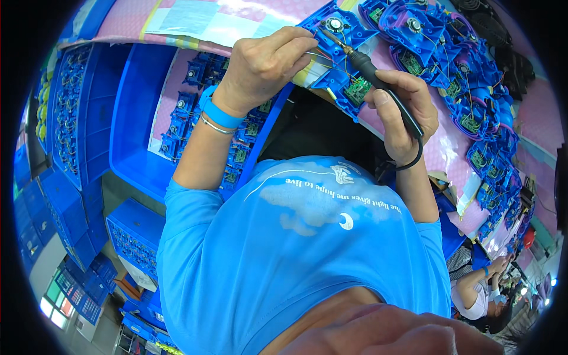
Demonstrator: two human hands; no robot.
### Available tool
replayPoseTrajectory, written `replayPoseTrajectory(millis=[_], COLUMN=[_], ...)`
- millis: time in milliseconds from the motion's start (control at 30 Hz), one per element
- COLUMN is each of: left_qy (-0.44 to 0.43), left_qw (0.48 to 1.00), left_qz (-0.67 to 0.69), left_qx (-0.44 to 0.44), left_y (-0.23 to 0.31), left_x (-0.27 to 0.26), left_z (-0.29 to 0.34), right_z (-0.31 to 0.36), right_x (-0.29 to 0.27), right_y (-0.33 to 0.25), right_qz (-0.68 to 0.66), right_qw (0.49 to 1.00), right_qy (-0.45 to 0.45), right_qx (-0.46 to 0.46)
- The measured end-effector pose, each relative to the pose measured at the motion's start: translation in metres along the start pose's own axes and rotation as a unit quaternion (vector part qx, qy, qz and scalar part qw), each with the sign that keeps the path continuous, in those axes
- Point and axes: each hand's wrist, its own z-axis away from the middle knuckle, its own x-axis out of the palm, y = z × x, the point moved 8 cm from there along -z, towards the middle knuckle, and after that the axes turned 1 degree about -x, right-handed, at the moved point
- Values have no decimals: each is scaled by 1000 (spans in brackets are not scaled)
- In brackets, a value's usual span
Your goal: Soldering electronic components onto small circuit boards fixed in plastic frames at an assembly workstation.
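My right hand [408,112] is wrapped round the black handle of a soldering iron [365,66], whose cord loops down past my wrist. The iron's metal tip reaches to the edge of a round silver part [334,25] in a blue plastic housing [350,44]. My left hand [269,59] is closed in a pinch beside that housing, on a thin silvery solder wire [318,55]. Lower in the same housing sits a green circuit board [357,91] with thin leads attached. The fingertips of my left hand are partly hidden.
Several similar blue housings [467,121] are heaped along the bench at the right. To the left stands a blue bin [137,118] holding rows of such housings, with stacked blue crates [71,201] beyond. Another person [473,290] sits at the lower right.
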Motion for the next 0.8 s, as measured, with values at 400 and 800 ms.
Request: replayPoseTrajectory(millis=[400, 800], left_qy=[-6, -8], left_qw=[1000, 1000], left_qz=[12, 16], left_qx=[-13, -19], left_y=[-1, -2], left_x=[0, -1], left_z=[-1, -2], right_z=[3, 9], right_x=[-3, -11], right_y=[-4, -7], right_qz=[-1, 29], right_qw=[999, 994], right_qy=[15, 29], right_qx=[-49, -98])
